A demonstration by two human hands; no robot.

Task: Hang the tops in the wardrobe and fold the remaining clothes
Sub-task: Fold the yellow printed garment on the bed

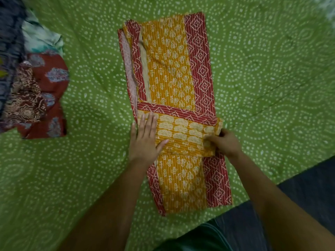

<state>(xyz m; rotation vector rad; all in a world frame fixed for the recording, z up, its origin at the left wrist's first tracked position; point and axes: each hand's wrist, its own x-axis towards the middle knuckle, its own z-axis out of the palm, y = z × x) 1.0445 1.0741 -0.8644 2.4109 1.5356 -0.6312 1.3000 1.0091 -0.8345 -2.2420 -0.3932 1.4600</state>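
Observation:
A long mustard-yellow garment (170, 69) with red patterned borders lies folded lengthwise on the green bedsheet (262, 69), running from the far middle to the near edge. A folded band of it crosses the strip between my hands. My left hand (145, 140) presses flat on the garment's left side, fingers spread. My right hand (224, 142) pinches the folded yellow edge at the right side of the band.
At the left lies a pile of other clothes (36, 98): a rust-red printed piece, a brown patterned one, a pale teal one and dark fabric behind. The bed's near edge (253, 198) runs diagonally at lower right, with dark floor beyond.

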